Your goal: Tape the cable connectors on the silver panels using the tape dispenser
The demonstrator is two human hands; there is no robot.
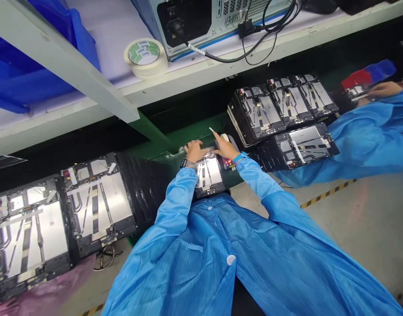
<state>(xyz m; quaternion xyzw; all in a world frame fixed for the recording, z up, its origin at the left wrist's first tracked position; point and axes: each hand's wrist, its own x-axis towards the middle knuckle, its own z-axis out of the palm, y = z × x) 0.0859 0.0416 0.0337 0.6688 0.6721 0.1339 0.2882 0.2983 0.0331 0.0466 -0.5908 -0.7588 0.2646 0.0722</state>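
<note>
An opened tablet (210,172) with bare silver battery and black ribbon cables lies in front of me, close to my waist. My left hand (195,151) rests at its upper left edge, fingers spread and thumb reaching toward the middle. Over the upper right corner is my right hand (225,147), thumb down by the tablet and index finger stretched out. A small white strip (211,129) sits at that fingertip, seemingly stuck there. Right beside the tablet, partly behind my right wrist, stands a small machine with a red digital display (228,162).
Stacks of opened tablets stand at left (99,197) and right (287,105). A co-worker's blue sleeve (369,136) reaches in at right. Above is a white shelf (188,81) with a tape roll (146,57), a computer case (217,22) and blue bins (40,66).
</note>
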